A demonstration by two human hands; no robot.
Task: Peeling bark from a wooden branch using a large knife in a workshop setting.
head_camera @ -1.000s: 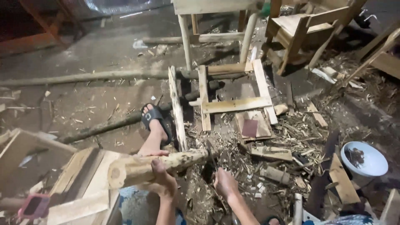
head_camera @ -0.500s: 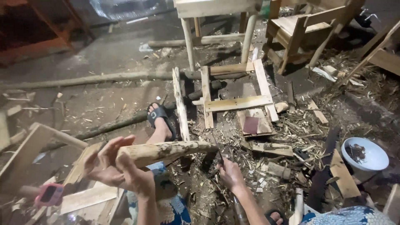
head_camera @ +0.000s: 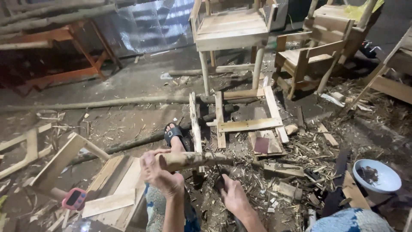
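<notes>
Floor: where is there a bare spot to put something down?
Bare floor lies between the long pole and the orange trestle. Around the right hand, shavings and offcuts crowd up to the white bowl.

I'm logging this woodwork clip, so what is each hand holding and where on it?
The left hand grips a rough wooden log at its near end. The right hand closes on a dark tool handle; the tool itself can't be made out.

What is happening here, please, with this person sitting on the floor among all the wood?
A person sits on a workshop floor littered with wood shavings. The left hand grips one end of a rough wooden pole and holds it level. The right hand holds a dark tool under the pole; its kind is unclear. A sandalled foot stretches ahead. Unfinished wooden chairs stand behind.
</notes>
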